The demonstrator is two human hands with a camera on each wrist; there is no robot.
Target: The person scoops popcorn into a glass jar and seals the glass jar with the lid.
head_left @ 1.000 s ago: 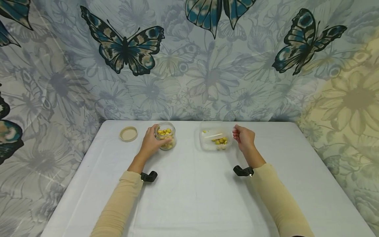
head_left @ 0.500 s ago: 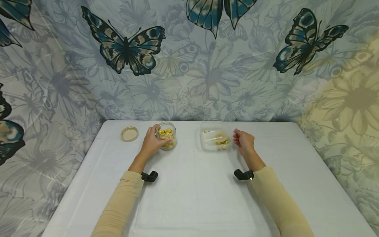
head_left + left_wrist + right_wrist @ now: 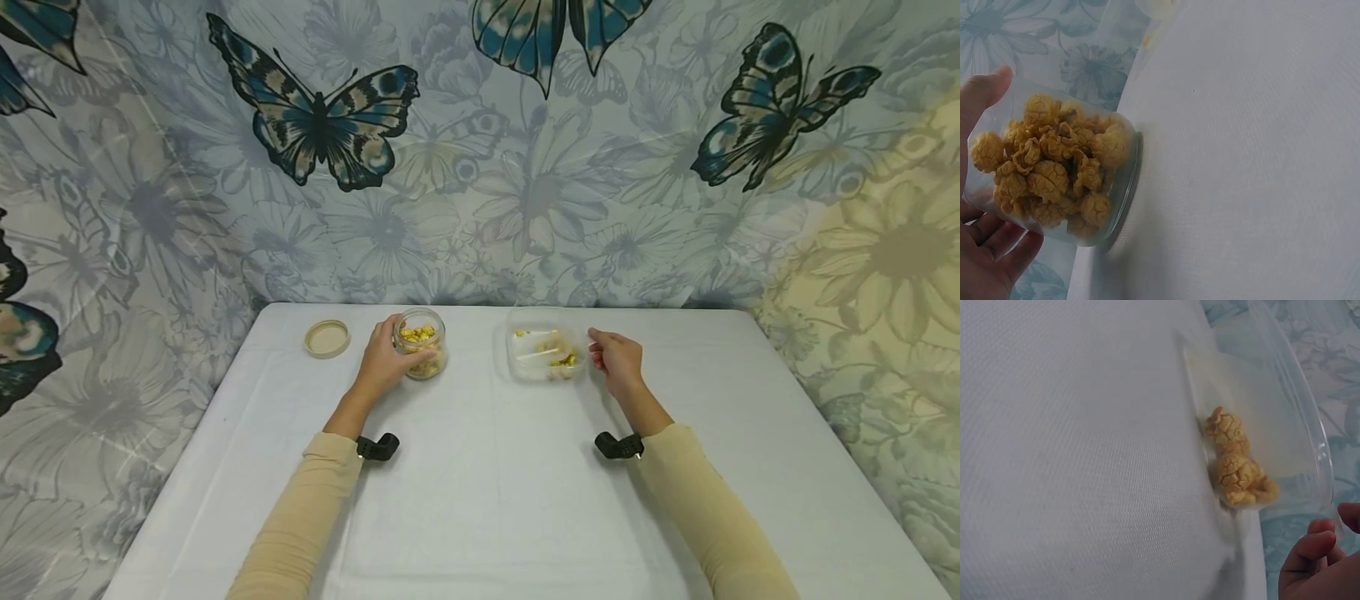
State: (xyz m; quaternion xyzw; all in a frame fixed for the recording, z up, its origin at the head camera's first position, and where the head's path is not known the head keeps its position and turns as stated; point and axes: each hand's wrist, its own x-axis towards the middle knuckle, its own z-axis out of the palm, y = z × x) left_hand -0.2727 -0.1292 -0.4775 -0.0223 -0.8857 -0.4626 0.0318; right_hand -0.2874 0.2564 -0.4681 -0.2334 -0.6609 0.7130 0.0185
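Note:
In the head view, my left hand [image 3: 386, 362] grips a glass jar [image 3: 431, 367] that holds several pieces of caramel popcorn. The left wrist view shows the thumb on one side of the jar and fingers on the other, with popcorn [image 3: 1054, 169] behind the glass. A clear plastic container [image 3: 525, 367] stands right of the jar. My right hand [image 3: 618, 362] is at its right side, thumb and forefinger pinching at the rim [image 3: 1322, 453]. A few popcorn pieces [image 3: 1238, 478] lie low in the container. Glare hides part of its inside.
A round jar lid [image 3: 327, 340] lies on the white tablecloth [image 3: 480, 483] left of the jar. Butterfly-patterned fabric [image 3: 480, 225] hangs behind the table's back edge. Both wrists wear black bands with cameras [image 3: 378, 447].
My right hand has shifted slightly left. The visible popcorn in the plastic container has become a smaller patch toward its right side. My left hand and the jar hold still.

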